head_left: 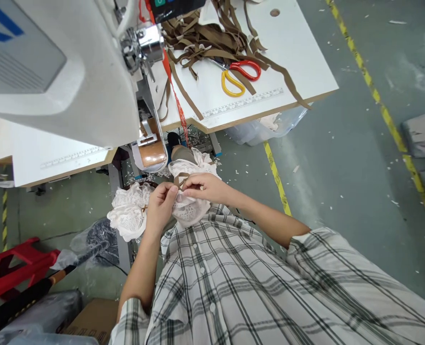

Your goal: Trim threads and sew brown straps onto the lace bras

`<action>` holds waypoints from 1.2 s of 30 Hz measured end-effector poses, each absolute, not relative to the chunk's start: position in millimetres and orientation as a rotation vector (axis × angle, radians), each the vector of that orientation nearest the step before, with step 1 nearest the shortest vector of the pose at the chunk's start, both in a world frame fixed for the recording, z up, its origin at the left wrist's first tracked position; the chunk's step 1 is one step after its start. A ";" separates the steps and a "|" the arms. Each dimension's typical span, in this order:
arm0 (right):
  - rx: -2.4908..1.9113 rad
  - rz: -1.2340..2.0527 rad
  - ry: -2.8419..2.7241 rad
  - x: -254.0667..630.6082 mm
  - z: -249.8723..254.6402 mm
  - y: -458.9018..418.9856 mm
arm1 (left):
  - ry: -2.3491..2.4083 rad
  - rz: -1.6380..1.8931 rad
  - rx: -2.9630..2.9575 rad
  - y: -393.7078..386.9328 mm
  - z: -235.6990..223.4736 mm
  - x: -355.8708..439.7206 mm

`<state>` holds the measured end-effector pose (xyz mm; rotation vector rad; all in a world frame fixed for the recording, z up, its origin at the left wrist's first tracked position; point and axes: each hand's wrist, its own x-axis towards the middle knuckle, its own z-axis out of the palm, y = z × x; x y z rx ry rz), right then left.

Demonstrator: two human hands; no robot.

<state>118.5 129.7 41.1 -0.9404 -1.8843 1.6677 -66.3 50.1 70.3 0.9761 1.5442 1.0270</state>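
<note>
My left hand [161, 205] is closed on a white lace garment [131, 215] held in front of my chest. My right hand [204, 186] pinches the same lace piece together with a brown strap [179, 179] that loops across its top edge. The lace bunches out to the left of my left hand and up behind my right hand. Just above my hands sits the head of a white sewing machine [72, 72] with its needle area [143, 48].
A white worktable [291, 52] carries a pile of brown straps [205, 36] and scissors with red and yellow handles [239, 76]. A red stool [14, 268] stands at the lower left. Yellow floor tape [377, 100] runs along the grey floor at right.
</note>
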 end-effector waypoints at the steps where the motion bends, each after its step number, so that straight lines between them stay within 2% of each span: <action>1: -1.035 1.549 -1.979 125.8 29.9 136.3 | 1.566 1.029 0.962 47.2 67.8 -69.6; 5: -1.578 1.185 -2.077 158.6 -26.9 163.4 | 1.661 1.083 0.893 38.4 56.2 -81.1; 9: -1.623 1.216 -2.115 169.1 -67.6 174.4 | 1.685 1.071 0.861 36.1 51.1 -83.4; 13: -1.605 1.248 -2.066 159.7 -78.3 179.3 | 1.662 1.026 0.870 37.4 59.3 -81.1; 17: -1.527 1.359 -1.943 160.3 -74.1 185.2 | 1.683 1.024 0.844 37.3 63.2 -82.9; 23: -1.342 1.491 -1.712 177.3 -52.7 172.4 | 1.777 1.111 0.835 35.7 46.0 -98.9; 31: -1.150 1.570 -1.557 171.6 0.6 138.6 | 2.038 0.614 1.383 46.6 43.8 -110.7; 36: -0.971 1.660 -1.598 158.7 35.0 124.6 | 1.680 0.854 1.760 54.9 72.1 -84.5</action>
